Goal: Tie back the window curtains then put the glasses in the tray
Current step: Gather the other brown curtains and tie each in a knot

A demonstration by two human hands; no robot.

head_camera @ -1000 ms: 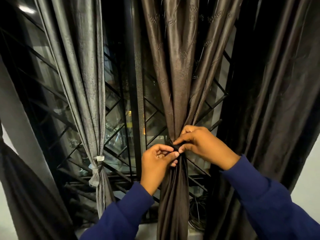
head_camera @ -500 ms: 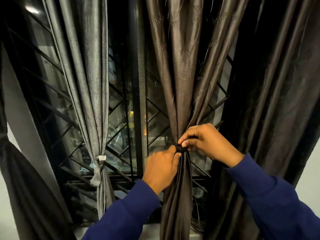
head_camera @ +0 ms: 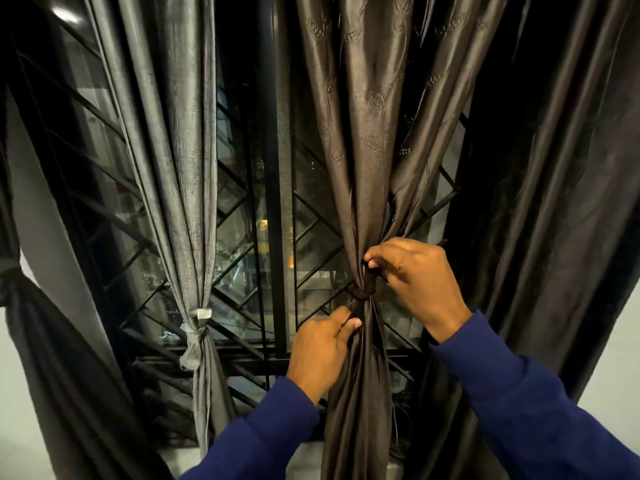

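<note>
Brown satin, gathered tight: the brown curtain [head_camera: 363, 161] hangs right of centre before the window [head_camera: 273, 188], its folds pinched to a narrow waist by a dark tie [head_camera: 362, 294] knotted round it. Below the knot the cloth falls straight to the sill.

Head view, the only one. Right hand [head_camera: 412, 275] sits just right of the waist, above the knot, fingers curled, thumb and forefinger pinching one end of the tie at the curtain's edge. Left hand [head_camera: 320, 351] is lower, left of the curtain and against it, fingers curled, thumb tip up near the knot; it appears to grip the tie's other end or a fold of cloth, cannot tell which. Both wrists come out of blue sleeves [head_camera: 540, 410] rising from the near edge.

Left of centre, a grey curtain [head_camera: 180, 161] is already tied, bound by a grey knot [head_camera: 197, 332] with a small white tag just above it. Between the two curtains stands a dark window post, with a black diagonal grille [head_camera: 242, 216] behind the glass and faint lights beyond.

Far left, a dark drape [head_camera: 52, 358] is cinched at its waist and swings down toward the near corner. Far right, a wide dark drape [head_camera: 554, 202] hangs loose, just behind the right forearm. Pale wall shows at both lower corners.

Glasses and tray: not in this view.
</note>
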